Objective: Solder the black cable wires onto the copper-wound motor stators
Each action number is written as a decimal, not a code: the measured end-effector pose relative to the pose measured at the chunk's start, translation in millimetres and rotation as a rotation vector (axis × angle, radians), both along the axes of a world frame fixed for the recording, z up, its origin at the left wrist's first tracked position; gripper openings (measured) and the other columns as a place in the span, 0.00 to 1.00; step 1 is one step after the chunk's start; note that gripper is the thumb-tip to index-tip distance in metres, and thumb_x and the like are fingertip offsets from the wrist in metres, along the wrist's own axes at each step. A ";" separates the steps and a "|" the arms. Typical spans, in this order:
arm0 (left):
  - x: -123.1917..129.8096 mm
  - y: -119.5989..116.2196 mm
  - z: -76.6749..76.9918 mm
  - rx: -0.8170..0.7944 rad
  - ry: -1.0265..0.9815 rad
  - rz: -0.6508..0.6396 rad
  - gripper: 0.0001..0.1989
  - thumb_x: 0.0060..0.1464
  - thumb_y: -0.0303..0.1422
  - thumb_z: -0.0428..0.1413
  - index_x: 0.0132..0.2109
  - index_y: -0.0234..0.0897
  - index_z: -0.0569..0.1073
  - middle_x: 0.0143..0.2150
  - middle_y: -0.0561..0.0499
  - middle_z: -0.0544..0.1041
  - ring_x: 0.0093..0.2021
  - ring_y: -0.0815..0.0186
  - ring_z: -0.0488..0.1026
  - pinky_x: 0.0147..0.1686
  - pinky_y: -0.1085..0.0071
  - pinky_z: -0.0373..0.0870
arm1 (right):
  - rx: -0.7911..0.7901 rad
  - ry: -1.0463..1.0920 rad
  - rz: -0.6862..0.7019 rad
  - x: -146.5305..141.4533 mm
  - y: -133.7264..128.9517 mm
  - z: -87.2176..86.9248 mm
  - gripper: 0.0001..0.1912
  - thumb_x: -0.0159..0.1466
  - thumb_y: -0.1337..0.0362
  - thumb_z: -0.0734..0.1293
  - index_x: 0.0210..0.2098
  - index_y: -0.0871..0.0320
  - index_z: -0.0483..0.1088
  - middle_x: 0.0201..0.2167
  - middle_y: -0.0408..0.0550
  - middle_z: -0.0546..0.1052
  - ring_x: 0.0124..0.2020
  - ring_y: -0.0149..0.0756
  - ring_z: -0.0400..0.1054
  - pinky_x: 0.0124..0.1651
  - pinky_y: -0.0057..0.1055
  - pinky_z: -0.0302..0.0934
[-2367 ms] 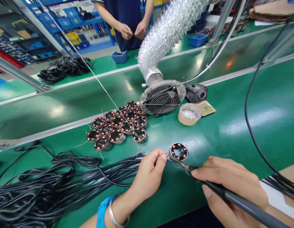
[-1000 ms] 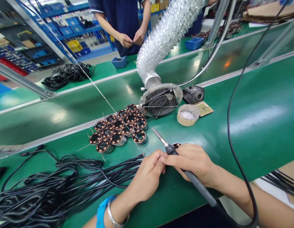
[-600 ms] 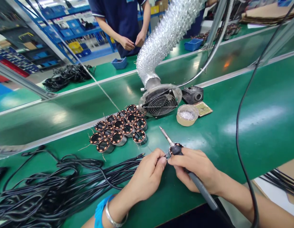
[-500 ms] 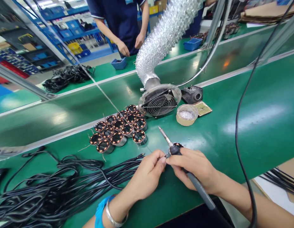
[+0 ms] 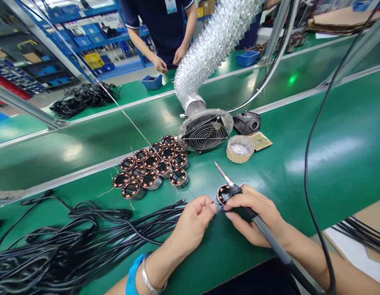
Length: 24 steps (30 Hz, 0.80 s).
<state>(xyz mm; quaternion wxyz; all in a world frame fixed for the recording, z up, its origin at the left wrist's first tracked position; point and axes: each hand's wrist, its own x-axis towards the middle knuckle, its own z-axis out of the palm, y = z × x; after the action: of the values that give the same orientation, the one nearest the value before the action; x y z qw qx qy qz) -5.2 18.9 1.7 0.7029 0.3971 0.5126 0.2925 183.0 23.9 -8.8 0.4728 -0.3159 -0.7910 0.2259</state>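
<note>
My right hand (image 5: 260, 217) is wrapped round a soldering iron (image 5: 248, 209), its bare metal tip pointing up and away to the left. Under the iron sits a motor stator (image 5: 222, 194), a ring with copper windings, partly covered by the fingers of that hand. Beside its left edge, my left hand (image 5: 194, 219) is closed in a pinch on what looks like a thin wire (image 5: 215, 201); its far end is hidden. Several more stators (image 5: 150, 179) stand grouped beyond my left hand. Black cables (image 5: 141, 229) lie to its left, their stripped ends near my fingers.
A fan-fronted fume extractor (image 5: 205, 133) hangs from a silver duct (image 5: 205, 53). Nearby are a round tub (image 5: 240, 149), a yellowish pad (image 5: 261, 140) and a black holder (image 5: 247, 123). A black cord (image 5: 308, 155) hangs at right. Across the bench, a person (image 5: 161, 37) works near a blue bin (image 5: 152, 82).
My right hand and the soldering iron have shifted slightly right, uncovering more of the stator. My left hand keeps its pinch close to the stator. A light reflection across the bench turned from orange to green.
</note>
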 end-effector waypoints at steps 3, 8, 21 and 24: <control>1.5 0.2 0.4 0.019 0.011 -0.008 0.17 0.53 0.44 0.57 0.28 0.38 0.61 0.18 0.64 0.50 0.17 0.77 0.41 0.18 0.77 0.40 | 0.025 -0.019 -0.027 -5.4 5.5 -2.5 0.13 0.63 0.77 0.62 0.44 0.56 0.67 0.30 0.44 0.75 0.29 0.33 0.64 0.33 0.30 0.61; 3.0 0.3 0.7 0.066 0.048 -0.008 0.16 0.54 0.44 0.55 0.29 0.37 0.63 0.18 0.64 0.50 0.17 0.76 0.41 0.18 0.76 0.40 | -0.003 -0.004 0.008 -8.7 15.2 -3.5 0.12 0.65 0.77 0.61 0.44 0.56 0.67 0.34 0.44 0.77 0.30 0.31 0.66 0.36 0.31 0.62; 1.8 -2.0 -2.4 0.177 0.157 -0.035 0.16 0.57 0.44 0.53 0.30 0.37 0.62 0.19 0.63 0.51 0.19 0.74 0.43 0.19 0.76 0.43 | -0.072 0.058 -0.053 12.2 -9.7 9.5 0.17 0.65 0.75 0.62 0.52 0.55 0.69 0.36 0.45 0.77 0.34 0.31 0.67 0.38 0.29 0.64; 2.0 -0.9 -1.6 0.201 0.184 -0.051 0.16 0.58 0.43 0.52 0.29 0.38 0.61 0.20 0.62 0.51 0.20 0.74 0.44 0.20 0.76 0.44 | -0.163 0.087 -0.066 24.7 -22.9 21.5 0.19 0.65 0.71 0.63 0.55 0.54 0.68 0.37 0.46 0.76 0.35 0.33 0.68 0.37 0.30 0.65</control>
<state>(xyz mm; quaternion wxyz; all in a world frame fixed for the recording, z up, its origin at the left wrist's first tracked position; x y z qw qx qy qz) -3.2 18.0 0.1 0.6168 0.5036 0.5325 0.2870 207.8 1.0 12.7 0.4865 -0.3691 -0.7380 0.2872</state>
